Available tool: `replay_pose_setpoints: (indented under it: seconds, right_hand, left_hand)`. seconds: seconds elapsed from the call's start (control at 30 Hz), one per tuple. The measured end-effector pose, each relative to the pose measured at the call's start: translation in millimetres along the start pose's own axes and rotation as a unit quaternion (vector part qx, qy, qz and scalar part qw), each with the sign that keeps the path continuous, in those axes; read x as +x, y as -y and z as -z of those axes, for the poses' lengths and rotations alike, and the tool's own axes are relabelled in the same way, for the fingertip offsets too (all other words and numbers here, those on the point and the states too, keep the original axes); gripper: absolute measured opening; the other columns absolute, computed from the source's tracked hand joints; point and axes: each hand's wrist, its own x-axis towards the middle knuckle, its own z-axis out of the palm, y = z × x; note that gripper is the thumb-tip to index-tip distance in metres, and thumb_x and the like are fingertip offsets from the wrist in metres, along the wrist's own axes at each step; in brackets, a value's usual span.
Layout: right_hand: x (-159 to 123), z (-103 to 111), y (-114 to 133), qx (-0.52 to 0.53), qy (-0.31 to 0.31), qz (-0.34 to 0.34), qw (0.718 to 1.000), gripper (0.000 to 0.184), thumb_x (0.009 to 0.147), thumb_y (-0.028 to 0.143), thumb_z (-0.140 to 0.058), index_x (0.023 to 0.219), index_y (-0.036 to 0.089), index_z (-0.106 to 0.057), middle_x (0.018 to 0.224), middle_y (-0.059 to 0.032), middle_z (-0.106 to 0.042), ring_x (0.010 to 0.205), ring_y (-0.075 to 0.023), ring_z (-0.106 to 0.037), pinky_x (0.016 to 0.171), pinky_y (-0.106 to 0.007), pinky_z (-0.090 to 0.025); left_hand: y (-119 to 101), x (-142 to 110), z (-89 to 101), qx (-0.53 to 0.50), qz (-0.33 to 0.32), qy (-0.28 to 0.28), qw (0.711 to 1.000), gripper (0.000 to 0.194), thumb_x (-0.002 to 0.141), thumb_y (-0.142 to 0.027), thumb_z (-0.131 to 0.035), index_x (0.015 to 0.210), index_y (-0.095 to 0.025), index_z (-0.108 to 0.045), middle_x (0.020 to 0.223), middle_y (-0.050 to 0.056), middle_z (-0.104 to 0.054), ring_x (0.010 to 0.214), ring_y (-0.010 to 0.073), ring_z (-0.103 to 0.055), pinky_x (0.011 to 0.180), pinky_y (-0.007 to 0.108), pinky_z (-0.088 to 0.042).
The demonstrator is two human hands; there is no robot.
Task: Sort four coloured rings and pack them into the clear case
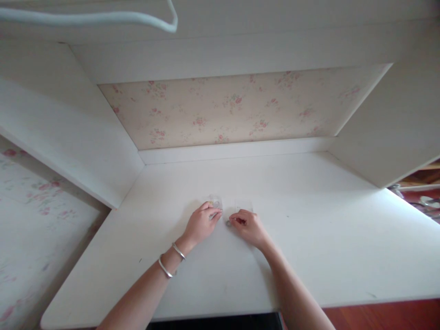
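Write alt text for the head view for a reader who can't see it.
A person's left hand is at a small transparent item on a white desk; the right hand is at a small round item, near a second transparent item. Two silver bangles circle the left forearm, and floral wallpaper shows behind.

See a small, clear, plastic-looking packet (216, 200) lying flat by the left hand (202, 222); a tiny grey round piece (228, 223) at the right hand (250, 227); a transparent square (244, 204) just behind.

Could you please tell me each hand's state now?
Left hand: at a small clear packet; whether its grip is closed cannot be told.
Right hand: curled at a small grey item; held or not cannot be told.
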Motion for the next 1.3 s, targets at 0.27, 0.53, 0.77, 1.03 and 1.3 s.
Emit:
replay_pose_setpoints:
  seconds: [0.27, 0.53, 0.77, 1.03, 1.3]
  right_hand:
    - [-2.8, 2.4, 1.2, -0.043, 0.077, 0.054, 0.995, 0.005, 0.075, 0.025, -0.065, 0.076, 0.023, -0.069, 0.069, 0.0002, -0.06, 0.073, -0.0146, -0.052, 0.065, -0.024, -0.039]
    - [-2.7, 2.4, 0.1, -0.077, 0.093, 0.072, 0.99, 0.013, 0.078, 0.02, -0.059, 0.072, 0.023, -0.07, 0.068, -0.0007, -0.06, 0.073, -0.0145, -0.053, 0.068, -0.025, -0.038]
    - [-2.6, 0.6, -3.5, -0.056, 0.067, 0.024, 0.996, 0.008, 0.075, 0.022, -0.062, 0.081, 0.021, -0.067, 0.077, 0.0003, -0.057, 0.065, -0.0106, -0.05, 0.061, -0.022, -0.037]
    - [-3.7, -5.2, 0.2, -0.108, 0.07, 0.056, 0.99, 0.015, 0.081, 0.02, -0.054, 0.074, 0.021, -0.067, 0.072, -0.0004, -0.058, 0.069, -0.0121, -0.052, 0.066, -0.023, -0.036]
    - [-4.5, -10.6, 8.9, -0.118, 0.063, 0.058, 0.989, 0.021, 0.087, 0.03, -0.051, 0.076, 0.022, -0.068, 0.072, -0.0011, -0.06, 0.072, -0.0142, -0.054, 0.073, -0.027, -0.037]
  left_hand:
    - [18.8, 32.3, 8.2, 0.099, 0.023, 0.007, 0.995, 0.023, 0.089, -0.03, -0.047, 0.094, -0.023, -0.068, 0.091, 0.002, -0.059, 0.077, 0.0127, -0.059, 0.075, 0.024, -0.044]
    - [24.9, 40.3, 5.5, 0.078, 0.023, 0.018, 0.997, 0.025, 0.089, -0.029, -0.046, 0.096, -0.024, -0.069, 0.091, 0.002, -0.061, 0.081, 0.014, -0.06, 0.078, 0.025, -0.045]
    - [32.7, 14.6, 16.7, -0.033, 0.025, -0.031, 0.999, 0.023, 0.088, -0.027, -0.046, 0.097, -0.019, -0.067, 0.09, 0.004, -0.062, 0.073, 0.0129, -0.057, 0.073, 0.025, -0.046]
    - [19.2, -22.1, 14.3, -0.115, 0.047, 0.012, 0.992, 0.024, 0.089, -0.03, -0.047, 0.096, -0.02, -0.067, 0.084, 0.003, -0.061, 0.069, 0.0126, -0.054, 0.066, 0.024, -0.044]
    - [15.0, -33.9, 6.9, -0.163, 0.052, 0.047, 0.984, 0.024, 0.088, -0.029, -0.047, 0.097, -0.019, -0.068, 0.085, 0.004, -0.062, 0.068, 0.0124, -0.054, 0.064, 0.023, -0.045]
